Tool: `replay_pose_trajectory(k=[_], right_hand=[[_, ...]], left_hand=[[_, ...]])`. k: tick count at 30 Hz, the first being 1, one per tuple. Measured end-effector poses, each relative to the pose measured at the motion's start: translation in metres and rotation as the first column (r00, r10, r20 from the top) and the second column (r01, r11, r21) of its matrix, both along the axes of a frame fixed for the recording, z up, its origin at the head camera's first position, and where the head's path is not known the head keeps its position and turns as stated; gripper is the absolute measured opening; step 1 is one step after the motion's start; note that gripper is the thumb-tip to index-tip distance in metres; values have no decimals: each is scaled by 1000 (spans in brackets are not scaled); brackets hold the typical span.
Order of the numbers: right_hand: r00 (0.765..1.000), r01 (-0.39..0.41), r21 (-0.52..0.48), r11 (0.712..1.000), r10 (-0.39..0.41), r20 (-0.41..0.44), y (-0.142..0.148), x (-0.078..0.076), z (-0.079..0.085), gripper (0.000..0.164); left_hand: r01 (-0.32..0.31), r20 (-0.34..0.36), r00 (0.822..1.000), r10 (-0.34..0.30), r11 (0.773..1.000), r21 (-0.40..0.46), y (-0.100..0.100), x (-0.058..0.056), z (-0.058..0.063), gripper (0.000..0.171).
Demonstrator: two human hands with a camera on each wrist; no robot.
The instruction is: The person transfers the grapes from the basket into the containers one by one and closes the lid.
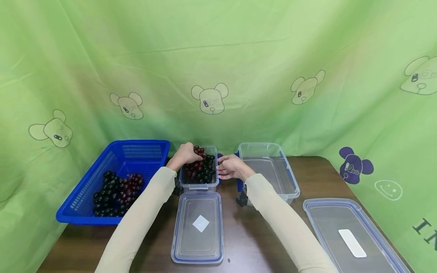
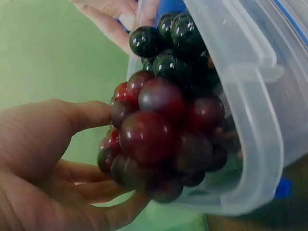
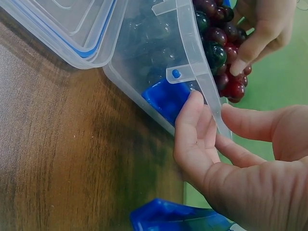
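My left hand [image 1: 185,154] grips a bunch of dark red grapes [image 2: 147,137] from its left side, thumb and fingers curled about the fruit. This bunch lies at the top of a small clear plastic container [image 1: 199,187], beside a bunch of blackish-green grapes [image 1: 207,170]. On the container's right side, my right hand [image 1: 234,167] holds the rim [image 3: 216,108] between thumb and fingers. Its fingertips are close to a blue latch [image 3: 168,98] that hangs down the outer wall.
A blue plastic basket [image 1: 63,215] with more dark and red grapes [image 1: 131,187] stands at the left. To the right is a larger clear container [image 1: 290,195]. A small lid [image 1: 198,242] lies in front, a larger lid [image 1: 327,212] at the right. A green curtain [image 1: 211,49] hangs behind.
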State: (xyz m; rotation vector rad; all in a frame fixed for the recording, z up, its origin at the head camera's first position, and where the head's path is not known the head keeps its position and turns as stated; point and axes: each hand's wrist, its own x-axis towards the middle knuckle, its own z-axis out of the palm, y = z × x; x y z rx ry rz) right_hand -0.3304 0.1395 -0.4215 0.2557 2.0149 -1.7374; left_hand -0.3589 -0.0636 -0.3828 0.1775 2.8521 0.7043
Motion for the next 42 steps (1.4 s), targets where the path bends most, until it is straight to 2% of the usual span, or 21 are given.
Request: replay_pose_trajectory(k=[5,10,17,21,24,29,32,37,42], right_hand=[[1000,-4,-5,1000,4,0,1,-2,0,54],[1000,1,-3,1000,-1,4,1,-1,-1,54],[1000,-11,14,1000,11,-18,-2,3,4,49],[997,-47,79,996,52,-59,-1,6,15,55],[993,-69,119,991,80,-90,6,8,30,60],[983,-117,117,986,132,-127,30,12,54,60],[969,-163,140,977,185,-163,52,16,65,61],[942,-211,204,956,255,-219,95,26,77,60],[923,-176,348,921,277,-268,139,39,83,62]], left_hand=[[-19,-21,1000,18,1000,-17,-7,2,3,35],[32,-73,997,-35,999,-42,-15,10,7,64],[85,-78,993,-85,996,-13,-30,20,24,66],[100,-85,991,-100,995,-1,-45,25,41,65],[105,-93,990,-103,994,11,-57,31,54,64],[113,-112,988,-110,993,20,-81,43,69,62],[119,-142,983,-116,993,12,-98,48,70,61],[134,-174,976,-132,991,0,-129,57,64,59],[145,-159,977,-145,989,-10,-160,67,55,61]])
